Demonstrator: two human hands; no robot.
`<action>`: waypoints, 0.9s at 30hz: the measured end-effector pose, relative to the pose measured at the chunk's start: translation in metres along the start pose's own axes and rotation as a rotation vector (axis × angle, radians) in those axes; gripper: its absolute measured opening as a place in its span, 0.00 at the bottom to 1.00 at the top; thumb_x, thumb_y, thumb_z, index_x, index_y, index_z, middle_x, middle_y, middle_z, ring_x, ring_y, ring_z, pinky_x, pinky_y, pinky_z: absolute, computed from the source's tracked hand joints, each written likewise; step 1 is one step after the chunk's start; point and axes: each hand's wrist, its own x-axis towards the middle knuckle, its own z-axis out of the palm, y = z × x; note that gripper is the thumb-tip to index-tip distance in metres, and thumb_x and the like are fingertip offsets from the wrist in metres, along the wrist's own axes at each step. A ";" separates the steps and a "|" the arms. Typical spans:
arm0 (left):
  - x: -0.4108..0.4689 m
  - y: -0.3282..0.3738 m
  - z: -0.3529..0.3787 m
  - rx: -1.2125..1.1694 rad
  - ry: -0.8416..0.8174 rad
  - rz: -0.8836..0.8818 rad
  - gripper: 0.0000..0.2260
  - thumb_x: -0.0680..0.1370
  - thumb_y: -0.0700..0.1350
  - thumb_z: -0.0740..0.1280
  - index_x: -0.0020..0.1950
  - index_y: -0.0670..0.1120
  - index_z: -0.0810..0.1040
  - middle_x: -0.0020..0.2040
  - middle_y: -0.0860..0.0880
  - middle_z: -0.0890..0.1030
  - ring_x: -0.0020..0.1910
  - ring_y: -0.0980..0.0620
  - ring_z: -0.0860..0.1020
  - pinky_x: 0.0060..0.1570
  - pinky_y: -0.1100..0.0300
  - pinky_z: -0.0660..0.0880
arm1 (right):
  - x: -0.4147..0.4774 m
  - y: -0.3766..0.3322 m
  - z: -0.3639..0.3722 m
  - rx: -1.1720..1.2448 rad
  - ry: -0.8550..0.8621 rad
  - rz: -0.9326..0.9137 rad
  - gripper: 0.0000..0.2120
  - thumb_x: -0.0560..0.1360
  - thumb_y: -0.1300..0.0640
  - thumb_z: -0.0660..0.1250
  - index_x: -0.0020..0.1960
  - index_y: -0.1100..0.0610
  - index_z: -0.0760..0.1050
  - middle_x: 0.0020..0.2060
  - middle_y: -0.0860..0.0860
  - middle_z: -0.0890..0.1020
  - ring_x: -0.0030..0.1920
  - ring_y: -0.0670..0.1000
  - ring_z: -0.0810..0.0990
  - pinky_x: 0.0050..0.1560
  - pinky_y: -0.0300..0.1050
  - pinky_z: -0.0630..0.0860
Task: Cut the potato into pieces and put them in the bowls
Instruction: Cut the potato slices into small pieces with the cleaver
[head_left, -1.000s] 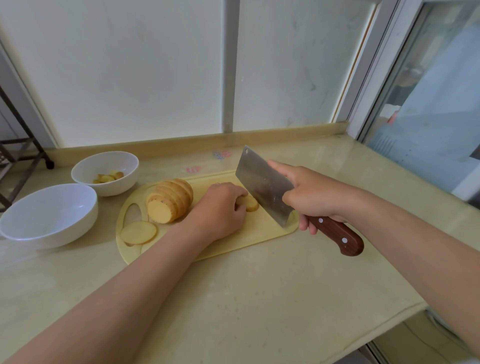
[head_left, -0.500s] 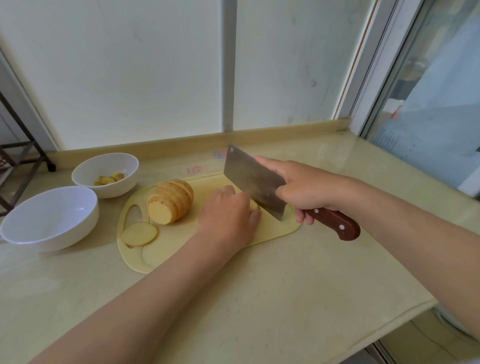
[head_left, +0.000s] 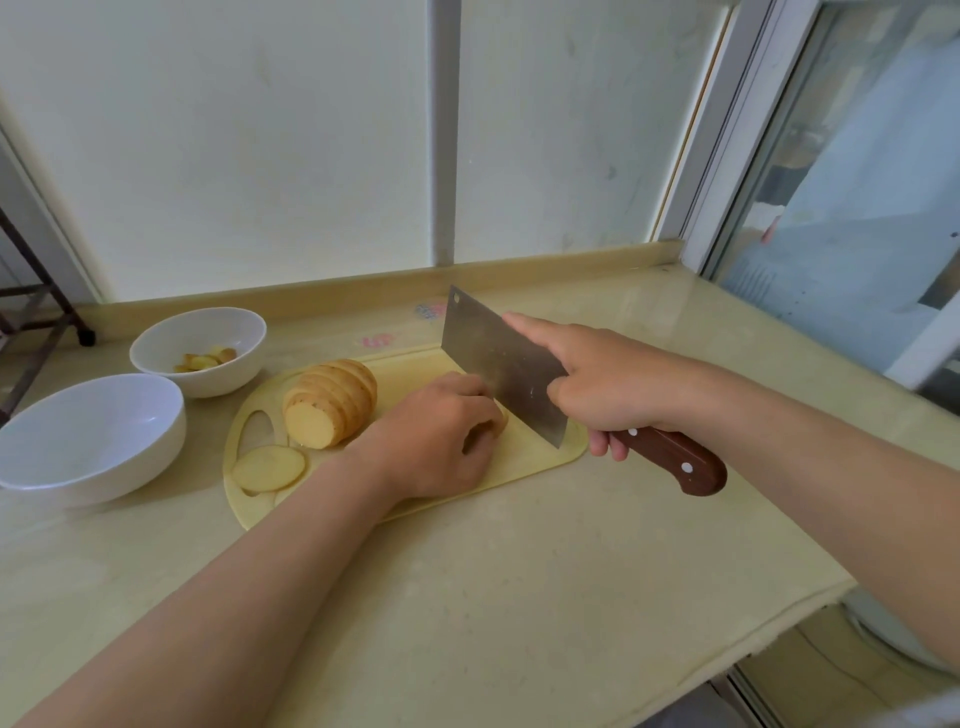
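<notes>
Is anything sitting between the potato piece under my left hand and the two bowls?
Yes: the sliced potato and a loose slice lie on the cutting board between that piece and the small bowl and large bowl.

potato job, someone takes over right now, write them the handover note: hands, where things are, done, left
Left hand: fingers curled over a small potato piece on the cutting board, beside the cleaver blade.
Right hand: grips the cleaver by its handle, forefinger along the spine.
Sliced potato stacked at the board's left end; one loose slice in front.
Done: some cut pieces in the small bowl.
Left: cut up the slices, fill the bowls; large bowl shows nothing inside.
</notes>
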 end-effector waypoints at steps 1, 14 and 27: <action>0.000 -0.001 -0.001 -0.002 -0.005 0.003 0.15 0.74 0.48 0.57 0.45 0.44 0.82 0.44 0.48 0.77 0.43 0.49 0.74 0.44 0.54 0.74 | -0.001 -0.001 0.001 -0.007 -0.003 0.001 0.45 0.77 0.66 0.51 0.80 0.26 0.46 0.48 0.60 0.84 0.31 0.59 0.86 0.32 0.49 0.84; 0.001 -0.001 -0.001 -0.009 -0.044 -0.003 0.16 0.75 0.47 0.55 0.50 0.44 0.81 0.47 0.48 0.77 0.44 0.48 0.74 0.47 0.54 0.74 | -0.010 -0.015 0.007 -0.088 -0.038 0.019 0.46 0.75 0.67 0.50 0.81 0.29 0.44 0.64 0.60 0.77 0.34 0.60 0.87 0.28 0.45 0.80; 0.001 -0.012 0.003 -0.056 -0.002 0.030 0.08 0.75 0.40 0.65 0.51 0.44 0.82 0.49 0.49 0.78 0.48 0.50 0.75 0.51 0.54 0.75 | -0.027 -0.014 0.000 -0.099 -0.030 0.030 0.43 0.79 0.68 0.50 0.82 0.31 0.45 0.40 0.47 0.71 0.20 0.47 0.78 0.26 0.42 0.76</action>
